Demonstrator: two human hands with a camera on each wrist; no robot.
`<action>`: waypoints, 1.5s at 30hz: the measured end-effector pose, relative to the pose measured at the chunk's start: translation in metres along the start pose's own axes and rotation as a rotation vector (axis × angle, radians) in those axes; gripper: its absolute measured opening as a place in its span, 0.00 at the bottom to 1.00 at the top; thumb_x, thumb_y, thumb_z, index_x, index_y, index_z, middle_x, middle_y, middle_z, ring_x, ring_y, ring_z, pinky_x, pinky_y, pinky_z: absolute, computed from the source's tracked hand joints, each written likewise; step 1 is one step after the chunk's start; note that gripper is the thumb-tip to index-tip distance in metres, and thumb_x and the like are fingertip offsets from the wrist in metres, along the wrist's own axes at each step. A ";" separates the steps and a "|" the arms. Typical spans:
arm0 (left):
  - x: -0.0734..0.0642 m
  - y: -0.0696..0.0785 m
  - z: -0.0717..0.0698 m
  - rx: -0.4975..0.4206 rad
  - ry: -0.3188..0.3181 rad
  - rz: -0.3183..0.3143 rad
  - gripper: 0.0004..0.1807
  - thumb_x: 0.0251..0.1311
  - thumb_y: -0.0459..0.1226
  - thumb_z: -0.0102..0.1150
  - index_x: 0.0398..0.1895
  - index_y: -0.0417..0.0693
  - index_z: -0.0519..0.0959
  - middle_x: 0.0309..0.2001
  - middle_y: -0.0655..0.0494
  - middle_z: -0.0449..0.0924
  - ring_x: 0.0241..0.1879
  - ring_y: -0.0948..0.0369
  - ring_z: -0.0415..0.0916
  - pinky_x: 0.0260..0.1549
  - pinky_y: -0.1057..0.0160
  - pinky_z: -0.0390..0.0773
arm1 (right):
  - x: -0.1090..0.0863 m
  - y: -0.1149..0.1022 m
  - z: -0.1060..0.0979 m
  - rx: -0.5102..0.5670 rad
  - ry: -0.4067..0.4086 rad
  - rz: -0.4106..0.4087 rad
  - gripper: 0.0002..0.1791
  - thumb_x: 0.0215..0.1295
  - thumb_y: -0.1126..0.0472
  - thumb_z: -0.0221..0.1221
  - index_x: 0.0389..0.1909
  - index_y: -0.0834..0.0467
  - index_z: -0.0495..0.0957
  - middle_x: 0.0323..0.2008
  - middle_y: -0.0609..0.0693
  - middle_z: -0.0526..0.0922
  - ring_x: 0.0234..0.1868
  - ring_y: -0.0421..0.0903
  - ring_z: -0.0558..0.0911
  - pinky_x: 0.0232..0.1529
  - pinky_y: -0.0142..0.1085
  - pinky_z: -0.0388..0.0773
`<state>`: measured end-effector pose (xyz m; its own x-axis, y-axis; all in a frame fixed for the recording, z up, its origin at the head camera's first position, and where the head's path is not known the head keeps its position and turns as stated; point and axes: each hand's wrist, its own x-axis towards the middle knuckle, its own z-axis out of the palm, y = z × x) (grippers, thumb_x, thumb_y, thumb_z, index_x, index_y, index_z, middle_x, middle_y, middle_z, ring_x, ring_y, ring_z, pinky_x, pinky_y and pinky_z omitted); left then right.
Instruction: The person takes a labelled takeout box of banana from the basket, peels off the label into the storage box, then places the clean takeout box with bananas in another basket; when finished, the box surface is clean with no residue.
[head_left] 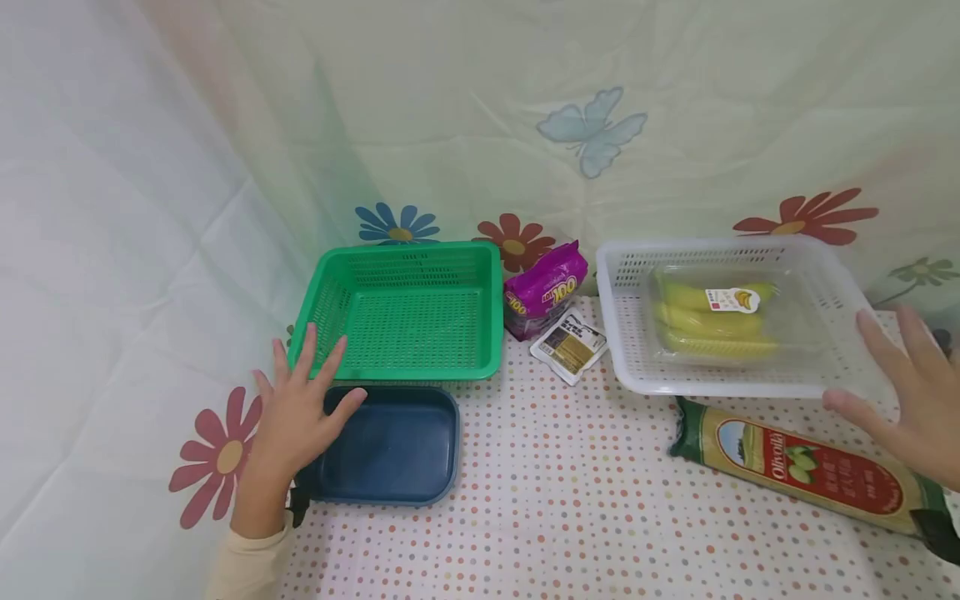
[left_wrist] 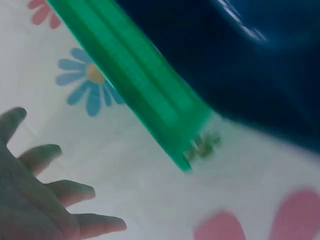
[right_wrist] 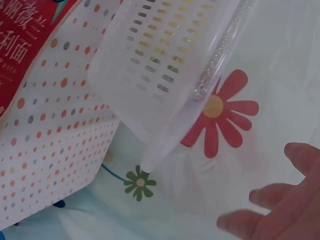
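Observation:
My left hand (head_left: pixel 296 421) is spread, fingers apart, above the left edges of a green basket (head_left: pixel 491 333) and a dark blue tray (head_left: pixel 390 450); it holds nothing. In the left wrist view, its fingers (left_wrist: pixel 75 192) stand apart from the green basket (left_wrist: pixel 135 75). Over at the right, my right hand (head_left: pixel 918 387) is spread beside the right end of a white basket (head_left: pixel 622 367), also holding nothing. A clear pack of bananas (head_left: pixel 712 321) lies in that basket. Just below it lies a long pasta bag (head_left: pixel 810 467) labelled Olivoilà.
Between the baskets, a purple packet (head_left: pixel 546 292) leans against the back curtain, with a small white-and-brown sachet (head_left: pixel 570 346) in front of it. A dotted cloth (head_left: pixel 555 500) covers the table. Flower-printed curtain (head_left: pixel 465 108) hangs behind and at the left.

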<state>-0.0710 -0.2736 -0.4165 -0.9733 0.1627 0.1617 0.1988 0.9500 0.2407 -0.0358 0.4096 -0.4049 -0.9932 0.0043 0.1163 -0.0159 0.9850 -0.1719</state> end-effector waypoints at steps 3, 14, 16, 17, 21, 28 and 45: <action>0.004 0.015 0.004 -0.088 0.044 -0.007 0.39 0.72 0.60 0.51 0.82 0.63 0.54 0.83 0.45 0.41 0.78 0.27 0.30 0.61 0.13 0.38 | 0.010 0.001 -0.004 0.036 0.002 -0.024 0.54 0.73 0.30 0.46 0.82 0.55 0.31 0.81 0.62 0.27 0.79 0.70 0.29 0.71 0.74 0.31; 0.027 0.096 0.016 -0.494 0.232 0.036 0.27 0.78 0.46 0.49 0.77 0.54 0.66 0.79 0.48 0.60 0.80 0.45 0.51 0.73 0.32 0.56 | 0.071 0.025 -0.010 0.245 -0.223 0.006 0.52 0.77 0.45 0.53 0.82 0.50 0.24 0.74 0.79 0.48 0.66 0.86 0.56 0.47 0.83 0.58; 0.034 0.111 0.019 -0.547 0.253 0.059 0.26 0.79 0.46 0.48 0.76 0.53 0.67 0.77 0.48 0.63 0.78 0.48 0.57 0.72 0.38 0.63 | 0.077 0.028 -0.011 0.223 -0.250 0.043 0.52 0.77 0.42 0.51 0.81 0.53 0.23 0.74 0.81 0.46 0.65 0.87 0.56 0.46 0.82 0.59; 0.038 0.119 0.022 -0.566 0.267 0.069 0.26 0.79 0.46 0.49 0.75 0.53 0.68 0.76 0.48 0.65 0.77 0.49 0.60 0.71 0.40 0.65 | 0.080 0.028 -0.012 0.211 -0.265 0.063 0.52 0.77 0.41 0.50 0.81 0.55 0.23 0.74 0.81 0.44 0.66 0.87 0.55 0.47 0.82 0.59; 0.051 0.154 0.032 -0.649 0.273 0.114 0.24 0.78 0.45 0.50 0.73 0.50 0.72 0.72 0.48 0.71 0.73 0.53 0.67 0.70 0.45 0.69 | 0.089 0.031 -0.011 0.182 -0.318 0.123 0.54 0.77 0.36 0.46 0.79 0.61 0.23 0.74 0.81 0.37 0.66 0.86 0.53 0.50 0.80 0.58; 0.065 0.212 0.063 -0.808 0.123 0.144 0.24 0.78 0.46 0.50 0.71 0.49 0.74 0.69 0.47 0.73 0.68 0.53 0.73 0.59 0.52 0.81 | 0.110 0.038 -0.005 0.171 -0.386 0.123 0.55 0.75 0.32 0.45 0.79 0.65 0.27 0.71 0.84 0.42 0.61 0.88 0.58 0.52 0.79 0.60; 0.105 0.277 0.138 -1.059 -0.170 -0.036 0.25 0.77 0.49 0.51 0.73 0.60 0.71 0.59 0.54 0.81 0.53 0.67 0.82 0.47 0.69 0.81 | 0.136 0.046 0.006 0.437 -0.576 0.193 0.55 0.76 0.32 0.43 0.77 0.58 0.18 0.71 0.86 0.30 0.61 0.91 0.55 0.45 0.64 0.82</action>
<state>-0.1335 0.0436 -0.4644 -0.9676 0.2514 0.0221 0.0880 0.2539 0.9632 -0.1720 0.4545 -0.4033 -0.8842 -0.0397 -0.4655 0.2395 0.8168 -0.5248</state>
